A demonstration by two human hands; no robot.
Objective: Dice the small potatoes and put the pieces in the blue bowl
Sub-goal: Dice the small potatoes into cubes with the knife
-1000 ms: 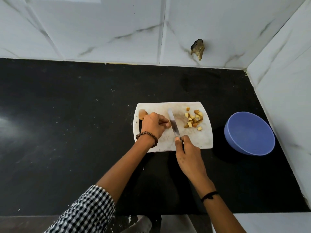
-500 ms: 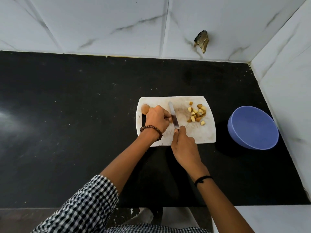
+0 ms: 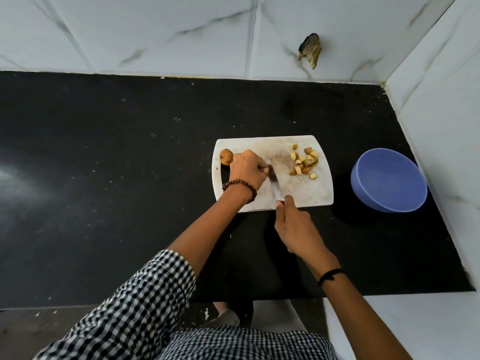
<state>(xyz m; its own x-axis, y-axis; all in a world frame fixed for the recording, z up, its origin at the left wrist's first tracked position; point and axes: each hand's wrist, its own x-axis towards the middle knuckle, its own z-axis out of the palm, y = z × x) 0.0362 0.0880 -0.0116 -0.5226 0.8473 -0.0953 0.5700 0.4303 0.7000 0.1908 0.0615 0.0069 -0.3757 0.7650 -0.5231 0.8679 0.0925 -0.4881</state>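
Note:
A white cutting board [image 3: 306,196] lies on the black counter. My left hand [image 3: 246,170] is curled over a potato piece on the board's left half; the piece is almost hidden under my fingers. My right hand [image 3: 296,229] grips the handle of a knife [image 3: 275,185], whose blade lies against my left fingertips. A whole small potato [image 3: 226,157] sits at the board's left edge. A pile of diced potato pieces [image 3: 304,162] rests on the board's upper right. The blue bowl [image 3: 389,178] stands to the right of the board with nothing visible inside.
The black counter [image 3: 104,178] runs far to the left. White marble-look tiled walls [image 3: 181,35] close off the back and the right side. A brownish lump [image 3: 310,51] sticks to the back wall. The counter's front edge is near my body.
The knife has slid back toward me, its blade now lower against my left fingers. The whole potato at the left edge shows more. The view shifted slightly.

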